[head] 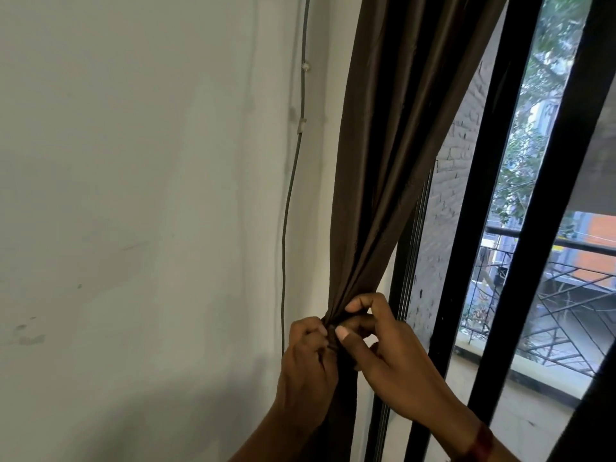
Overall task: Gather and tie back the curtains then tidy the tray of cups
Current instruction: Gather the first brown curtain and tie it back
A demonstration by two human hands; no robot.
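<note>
A dark brown curtain (393, 145) hangs beside the window and is drawn into a tight bunch at waist height, against the white wall. My left hand (308, 361) grips the bunched fabric from the left with curled fingers. My right hand (376, 341) pinches the same gathered spot from the right, thumb and fingers bent round the folds. Below the hands the curtain falls straight down. No tie-back band can be made out among the folds. The tray of cups is out of view.
A grey cable (293, 181) runs down the white wall (133, 195) left of the curtain. Black window frames (480, 228) stand to the right, with a balcony railing (566, 295) and trees outside.
</note>
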